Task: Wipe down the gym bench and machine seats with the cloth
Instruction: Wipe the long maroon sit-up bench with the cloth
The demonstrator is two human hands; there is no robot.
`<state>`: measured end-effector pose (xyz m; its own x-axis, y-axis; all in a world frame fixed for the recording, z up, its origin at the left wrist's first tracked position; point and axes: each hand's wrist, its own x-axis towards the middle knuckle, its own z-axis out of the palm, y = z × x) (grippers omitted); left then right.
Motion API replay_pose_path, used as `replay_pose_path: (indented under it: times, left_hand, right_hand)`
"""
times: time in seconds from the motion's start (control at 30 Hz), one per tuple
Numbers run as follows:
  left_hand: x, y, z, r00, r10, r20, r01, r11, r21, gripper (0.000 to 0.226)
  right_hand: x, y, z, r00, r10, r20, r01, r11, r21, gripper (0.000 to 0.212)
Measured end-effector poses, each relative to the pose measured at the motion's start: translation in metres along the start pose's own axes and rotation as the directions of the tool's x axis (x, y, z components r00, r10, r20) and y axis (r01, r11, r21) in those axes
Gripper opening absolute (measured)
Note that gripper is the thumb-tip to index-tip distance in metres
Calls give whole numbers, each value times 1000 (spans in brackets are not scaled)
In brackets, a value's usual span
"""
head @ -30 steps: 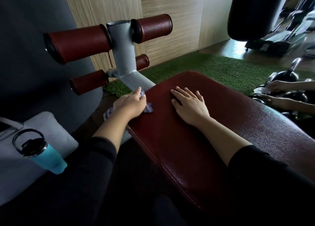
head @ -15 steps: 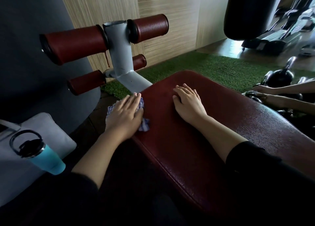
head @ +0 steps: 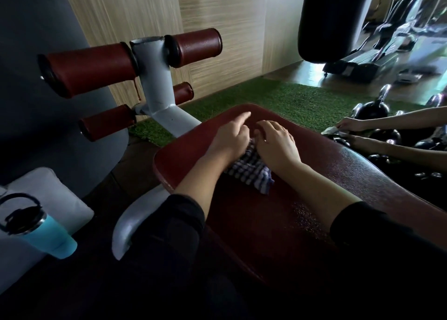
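A: Turquoise plastic, lower left of the frame: a tumbler (head: 49, 235) is sitting in the side pocket of a pale bag (head: 58, 199). Right of it, the padded rollers (head: 89, 72) are sticking out from the grey post (head: 157, 78) in the upper left.

B: And the cloth?

A: The checked cloth (head: 249, 170) is lying bunched near the middle of the frame, on the dark red bench (head: 278, 223) pad, our worktop here. The left hand (head: 229, 139) is pressing on its left part, one finger pointing forward. The right hand (head: 278, 143) is resting on its right part, fingers loosely curved. I cannot tell whether either is actually pinching the fabric.

B: How is it going to handle?

A: Light and limp, I'd judge; it is crumpling easily. Gathering it under a flat palm should be working better than gripping a corner. The vinyl is looking slick, so it should be sliding freely.

B: Further right?

A: Another person's arms (head: 387, 136) are reaching among kettlebells (head: 372, 109) at the right edge.
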<state>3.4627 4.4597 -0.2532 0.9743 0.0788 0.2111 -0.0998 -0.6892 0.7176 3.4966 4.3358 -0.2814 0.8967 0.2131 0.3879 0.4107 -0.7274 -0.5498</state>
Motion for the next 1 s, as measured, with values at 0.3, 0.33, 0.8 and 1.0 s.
replay_pose_path:
  times: [0.3, 0.33, 0.8, 1.0]
  left_hand:
    - [-24, -60, -25, 987, -159, -22, 143, 809, 570, 49]
    - [-24, -62, -25, 988, -155, -10, 130, 788, 602, 51]
    - [-24, -57, -16, 989, -121, -86, 146, 709, 689, 56]
    - [-27, -31, -17, 977, -212, -8, 154, 680, 717, 52]
  right_hand:
    - [-18, -23, 9, 899, -117, 422, 221, 953, -207, 59]
    - [-18, -22, 8, 909, -95, 406, 196, 957, -214, 59]
    - [-25, 2, -2, 956, -183, 231, 237, 943, -234, 50]
    - [-14, -6, -9, 960, -137, 245, 205, 938, -280, 45]
